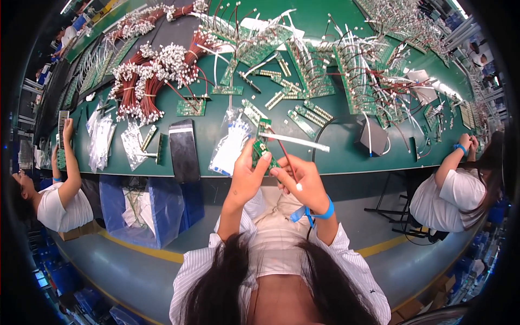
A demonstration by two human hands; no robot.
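Board between the hands points its long axis away from the body, pinched by the nearer left hand, while the right hand curls its fingers by the near end, gripping what I cannot tell.

Seemingly no legible text anywhere

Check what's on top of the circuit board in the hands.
A white cable crosses the upper part of the board; the left hand has its thumb lower down, hiding what's beneath.
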